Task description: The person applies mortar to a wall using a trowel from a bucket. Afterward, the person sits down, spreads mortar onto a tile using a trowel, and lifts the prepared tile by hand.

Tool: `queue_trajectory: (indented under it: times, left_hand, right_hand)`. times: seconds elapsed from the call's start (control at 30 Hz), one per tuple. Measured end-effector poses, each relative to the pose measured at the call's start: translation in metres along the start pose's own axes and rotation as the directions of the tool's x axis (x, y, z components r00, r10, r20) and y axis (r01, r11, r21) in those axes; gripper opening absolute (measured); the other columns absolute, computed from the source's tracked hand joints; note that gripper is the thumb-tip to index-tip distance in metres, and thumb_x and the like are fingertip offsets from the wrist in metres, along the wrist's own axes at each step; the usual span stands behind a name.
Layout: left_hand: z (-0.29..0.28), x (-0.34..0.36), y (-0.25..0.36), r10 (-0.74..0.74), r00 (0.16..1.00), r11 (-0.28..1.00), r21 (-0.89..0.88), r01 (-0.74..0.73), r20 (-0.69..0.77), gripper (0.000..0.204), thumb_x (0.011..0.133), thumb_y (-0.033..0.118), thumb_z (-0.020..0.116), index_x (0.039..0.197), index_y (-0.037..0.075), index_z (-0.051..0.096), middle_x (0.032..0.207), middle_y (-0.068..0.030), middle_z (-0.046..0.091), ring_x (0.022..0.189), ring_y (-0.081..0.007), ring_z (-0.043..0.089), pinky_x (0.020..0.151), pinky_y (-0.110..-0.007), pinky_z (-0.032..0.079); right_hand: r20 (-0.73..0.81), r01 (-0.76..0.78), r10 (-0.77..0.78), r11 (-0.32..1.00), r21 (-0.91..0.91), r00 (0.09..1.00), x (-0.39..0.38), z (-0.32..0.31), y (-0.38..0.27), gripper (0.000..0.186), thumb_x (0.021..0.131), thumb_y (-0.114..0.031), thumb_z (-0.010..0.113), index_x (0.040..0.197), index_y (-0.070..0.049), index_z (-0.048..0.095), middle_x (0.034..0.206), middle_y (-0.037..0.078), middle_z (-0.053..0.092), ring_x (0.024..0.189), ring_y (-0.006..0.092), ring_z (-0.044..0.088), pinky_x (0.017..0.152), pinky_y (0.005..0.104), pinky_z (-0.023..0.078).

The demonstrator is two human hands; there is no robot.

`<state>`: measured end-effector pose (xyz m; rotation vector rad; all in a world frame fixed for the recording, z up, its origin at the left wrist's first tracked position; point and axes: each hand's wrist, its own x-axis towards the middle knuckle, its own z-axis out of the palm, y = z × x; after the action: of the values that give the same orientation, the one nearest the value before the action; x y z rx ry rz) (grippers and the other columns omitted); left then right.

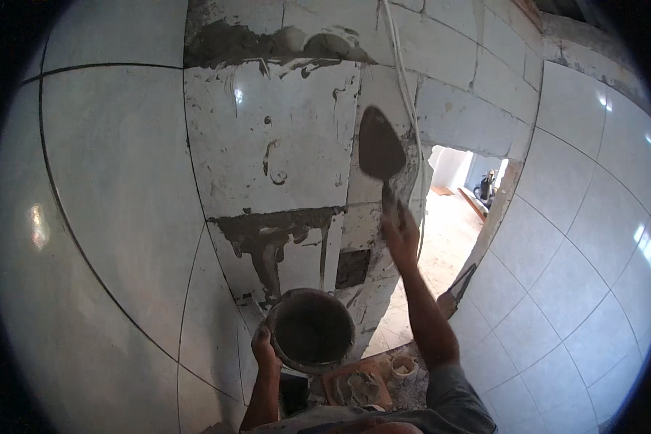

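My right hand (401,233) is raised in front of the wall, closed around the handle of a trowel (381,145). The trowel's dark, mortar-stained blade points up, just right of a mortar-smeared white tile (296,137). My left hand (264,349) grips the left side of a round dark bucket (349,333), thumb at the rim. Inside, the bucket is dark and grey; how much it holds I cannot tell. Wet grey mortar (249,45) lies along the tile's top edge. More mortar (267,249) runs down the wall beneath the tile, above the bucket.
Large tiles (116,181) cover the left wall, and paler tiles (578,224) the right. White cables (405,79) hang down the bare block wall (470,101) near the trowel. A doorway (441,239) opens at right. Below stand a small pail (403,367) and a mortar-covered board (358,387).
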<state>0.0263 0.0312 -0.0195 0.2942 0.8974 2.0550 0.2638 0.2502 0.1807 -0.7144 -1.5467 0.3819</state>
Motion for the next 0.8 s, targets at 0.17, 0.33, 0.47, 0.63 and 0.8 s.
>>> queue_trajectory:
  times: [0.17, 0.33, 0.47, 0.63, 0.8]
  left_hand:
    - [-0.022, -0.008, -0.011, 0.003, 0.997, 0.999, 0.047, 0.000, -0.077, 0.041, 0.088, 0.022, 0.048, 0.116, -0.007, 0.046, 0.111, -0.0190, 0.053, 0.099, -0.0334, 0.053, 0.087, -0.043, 0.043]
    - [0.000, -0.033, 0.015, -0.046, 0.978, 0.951, 0.291, 0.106, -0.204, 0.040, 0.090, 0.021, 0.045, 0.119, -0.007, 0.045, 0.115, -0.0190, 0.051, 0.103, -0.0338, 0.052, 0.088, -0.044, 0.043]
    - [-0.040, -0.013, -0.011, 0.027, 0.993, 0.991, 0.130, -0.012, -0.114, 0.040, 0.088, 0.021, 0.047, 0.117, -0.007, 0.045, 0.113, -0.0194, 0.051, 0.100, -0.0333, 0.052, 0.086, -0.043, 0.043]
    - [-0.028, -0.018, -0.010, 0.031, 0.996, 0.996, 0.084, -0.024, -0.080, 0.044, 0.085, 0.025, 0.052, 0.115, -0.007, 0.047, 0.109, -0.0201, 0.052, 0.098, -0.0334, 0.053, 0.085, -0.044, 0.044]
    - [-0.020, -0.008, -0.014, -0.014, 1.000, 0.998, 0.068, 0.015, -0.015, 0.047, 0.085, 0.027, 0.053, 0.116, -0.008, 0.045, 0.111, -0.0201, 0.051, 0.099, -0.0338, 0.052, 0.087, -0.043, 0.043]
  right_hand:
    - [-0.126, 0.068, -0.094, 0.978, -0.200, 0.988, 0.111, 0.025, -0.040, 0.049, 0.076, -0.021, 0.062, 0.119, -0.002, 0.046, 0.100, 0.022, 0.057, 0.096, 0.0382, 0.054, 0.081, 0.0405, 0.043]
    - [-0.184, 0.179, -0.281, 0.882, -0.435, 0.942, 0.140, 0.044, -0.038, 0.046, 0.074, -0.020, 0.064, 0.114, -0.003, 0.050, 0.104, 0.022, 0.056, 0.097, 0.0390, 0.052, 0.080, 0.0429, 0.043]
    - [-0.136, 0.215, -0.316, 0.848, -0.485, 0.939, 0.125, 0.058, -0.039, 0.044, 0.074, -0.020, 0.063, 0.113, -0.004, 0.051, 0.105, 0.021, 0.056, 0.096, 0.0390, 0.053, 0.080, 0.0439, 0.043]
    - [-0.045, 0.267, -0.291, 0.920, -0.286, 0.956, 0.123, 0.012, -0.026, 0.047, 0.075, -0.025, 0.063, 0.115, -0.004, 0.050, 0.105, 0.019, 0.056, 0.095, 0.0340, 0.056, 0.079, 0.0402, 0.045]
    - [0.131, 0.011, -0.014, 1.000, 0.018, 0.991, 0.064, -0.036, -0.013, 0.049, 0.078, -0.018, 0.062, 0.119, 0.002, 0.045, 0.094, 0.008, 0.058, 0.073, 0.0118, 0.053, 0.064, 0.0260, 0.045]
